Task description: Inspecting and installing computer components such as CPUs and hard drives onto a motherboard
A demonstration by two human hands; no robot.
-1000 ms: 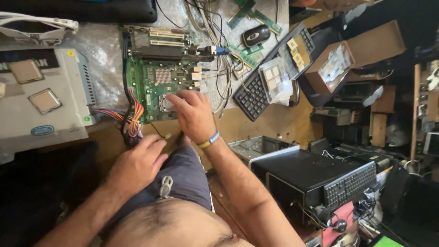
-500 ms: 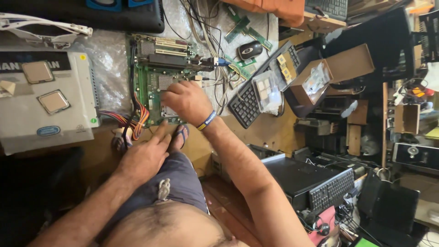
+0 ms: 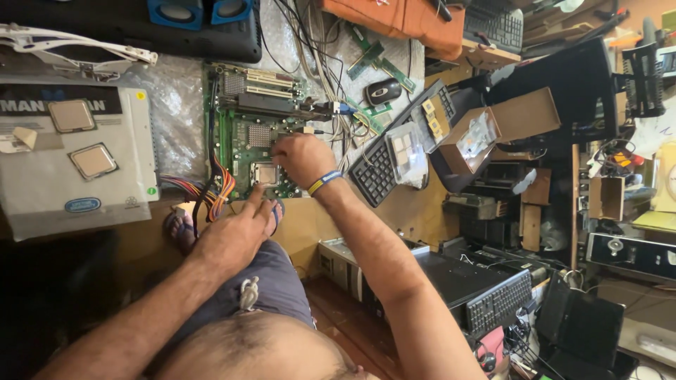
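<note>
My right hand [image 3: 301,159] is on the green motherboard [image 3: 243,151], fingers curled down w/ tips pressing near the board's middle, just right of the square CPU socket [image 3: 265,173]. Can't tell if it pinches anything, fingertips are hidden under the knuckles. Blue-and-yellow wristband [image 3: 323,182] sits on that wrist. My left hand [image 3: 236,236] is at the near edge of the board, mostly closed, index finger stretched out & pointing at the socket, tip just short of it; it holds nothing I can see.

The board lies flat on the counter [image 3: 415,211], partly on clear bubble wrap [image 3: 172,119]. Its white expansion slots [image 3: 267,81] are at the far end. A bundle of coloured wires [image 3: 211,190] runs off the board's left near corner. Under my left hand there's a foot in a sandal [image 3: 179,229], and my grey shorts [image 3: 271,281] w/ a drawstring.

Left of the board: a grey flat box [image 3: 77,190] w/ two loose square chips [image 3: 91,160] on top. Far side: two blue speakers [image 3: 197,10] and a tangle of cables [image 3: 317,49]. Right of the board: a black mouse [image 3: 384,91], a black keyboard [image 3: 377,172] at an angle w/ a clear bag of small parts [image 3: 407,151] on it, then an open cardboard box [image 3: 521,116]. Near right, lower down: a second black keyboard [image 3: 500,302] on top of a dark PC case [image 3: 451,271].
</note>
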